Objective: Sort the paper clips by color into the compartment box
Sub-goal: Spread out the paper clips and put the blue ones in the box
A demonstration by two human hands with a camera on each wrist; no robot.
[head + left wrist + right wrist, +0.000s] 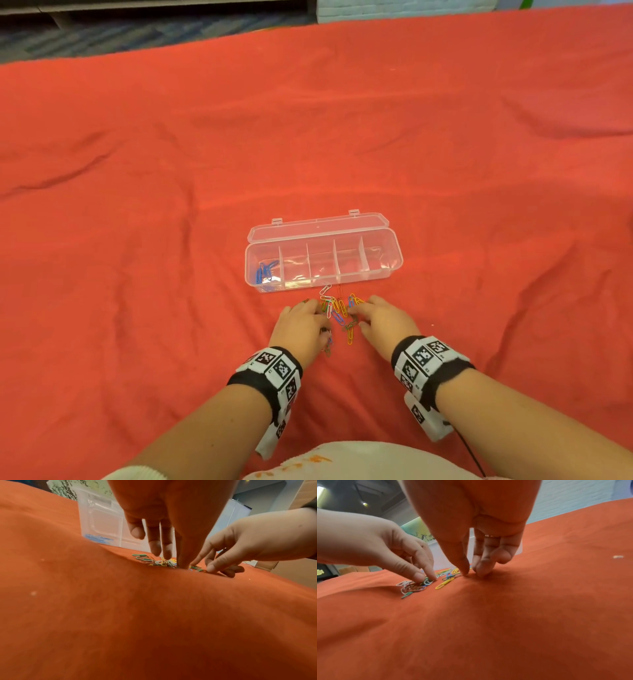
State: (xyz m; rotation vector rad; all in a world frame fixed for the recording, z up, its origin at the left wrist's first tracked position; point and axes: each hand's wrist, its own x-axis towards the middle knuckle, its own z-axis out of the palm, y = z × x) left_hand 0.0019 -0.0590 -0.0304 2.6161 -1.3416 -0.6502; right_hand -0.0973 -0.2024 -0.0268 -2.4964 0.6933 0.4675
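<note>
A clear compartment box (pixel 323 253) (pixel 102 524) lies on the red cloth with its lid folded back. Several blue clips (pixel 265 270) (pixel 97 539) sit in its leftmost compartment; the other compartments look bare. A mixed pile of coloured paper clips (pixel 337 308) (pixel 161 562) (pixel 414 586) lies just in front of the box. My left hand (pixel 301 325) (pixel 175 562) (pixel 426 578) touches the pile's left side with thumb and forefinger tips. My right hand (pixel 380 318) (pixel 214 566) (pixel 472 572) presses its fingertips down at the right side. Neither hand lifts a clip. A yellow clip (pixel 444 584) lies loose between them.
The red cloth (pixel 137 205) is wrinkled and spreads wide on all sides of the box. Its far edge meets a carpeted floor at the top of the head view. A white garment (pixel 342 459) shows at the bottom edge. Both wrists wear marker bands.
</note>
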